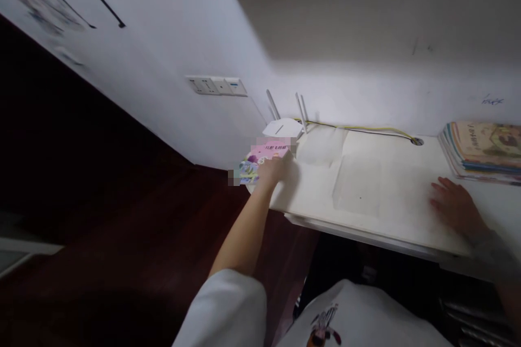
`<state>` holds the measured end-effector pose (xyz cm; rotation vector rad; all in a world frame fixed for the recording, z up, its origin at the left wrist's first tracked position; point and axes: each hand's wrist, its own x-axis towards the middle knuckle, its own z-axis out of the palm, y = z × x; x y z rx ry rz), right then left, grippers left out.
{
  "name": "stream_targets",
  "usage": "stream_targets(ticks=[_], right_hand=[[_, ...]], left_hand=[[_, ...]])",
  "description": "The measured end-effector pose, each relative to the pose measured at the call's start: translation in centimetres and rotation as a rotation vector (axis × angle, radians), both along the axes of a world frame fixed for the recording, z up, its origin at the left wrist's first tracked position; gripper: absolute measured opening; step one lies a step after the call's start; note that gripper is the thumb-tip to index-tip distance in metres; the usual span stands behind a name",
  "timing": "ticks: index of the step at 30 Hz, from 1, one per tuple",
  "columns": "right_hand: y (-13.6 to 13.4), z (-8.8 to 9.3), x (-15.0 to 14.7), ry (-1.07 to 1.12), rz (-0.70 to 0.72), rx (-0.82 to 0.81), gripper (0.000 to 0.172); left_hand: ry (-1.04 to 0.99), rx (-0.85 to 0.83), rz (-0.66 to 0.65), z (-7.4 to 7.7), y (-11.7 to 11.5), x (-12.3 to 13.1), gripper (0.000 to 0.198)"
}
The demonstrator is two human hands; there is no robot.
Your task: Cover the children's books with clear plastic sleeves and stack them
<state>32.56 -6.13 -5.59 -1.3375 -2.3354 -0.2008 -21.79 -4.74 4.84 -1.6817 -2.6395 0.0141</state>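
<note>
My left hand [272, 172] reaches to the left end of the white desk [309, 190]. Its fingers are curled over the near right part of a pink picture book [262, 153] with a colourful cover. Part of the book's cover is hidden beneath the hand, and its outer corners are blurred. On the right side of the desk, my right hand [458, 207] lies palm down with its fingers apart, holding nothing. Just beyond it sits a stack of several picture books [484, 146].
A white router [284, 128] with upright antennas stands behind the pink book. Yellow and black cables [366, 129] run along the wall to a cable hole [417, 141]. Wall sockets [215, 86] are at upper left. Dark floor [163, 227] lies beyond the desk's left end.
</note>
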Motion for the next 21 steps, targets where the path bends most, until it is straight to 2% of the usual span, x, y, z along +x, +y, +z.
stream_targets(ticks=[2, 5, 7, 9, 11, 12, 13, 15, 18, 21], right_hand=[[-1.3, 0.6, -2.3, -0.028, -0.032, 0.022, 0.04], [-3.1, 1.4, -5.5, -0.102, 0.045, -0.047, 0.051], [-4.0, 1.7, -6.8, -0.119, 0.069, -0.108, 0.055], [-4.6, 1.6, -7.3, -0.12, 0.072, -0.159, 0.058], [-4.9, 1.3, -7.2, -0.106, 0.073, -0.19, 0.058], [-5.0, 1.2, -7.1, -0.097, 0.074, -0.195, 0.057], [-5.1, 1.0, -7.0, -0.09, 0.076, -0.196, 0.056], [-5.1, 0.9, -7.0, -0.088, 0.08, -0.192, 0.055], [-5.1, 1.1, -7.1, -0.09, 0.082, -0.195, 0.055], [-5.2, 1.4, -7.2, -0.07, 0.085, -0.206, 0.055]], left_hand=[[0.005, 0.015, -0.04, 1.5, -0.5, 0.0, 0.032], [-0.062, 0.163, -0.108, 4.7, -1.5, 0.5, 0.032], [-0.287, 0.341, -0.19, 6.3, -2.3, 2.2, 0.03], [-0.666, 0.484, -0.282, 6.7, -3.1, 5.2, 0.034], [-1.147, 0.47, -0.355, 5.6, -3.7, 9.1, 0.045], [-1.366, 0.402, -0.371, 4.6, -3.8, 11.2, 0.051], [-1.537, 0.339, -0.369, 3.2, -3.9, 13.1, 0.056], [-1.742, 0.244, -0.332, 0.3, -3.7, 16.2, 0.062], [-1.765, 0.207, -0.278, -3.6, -2.9, 17.8, 0.06], [-1.572, 0.265, -0.269, -5.6, -2.2, 16.5, 0.052]])
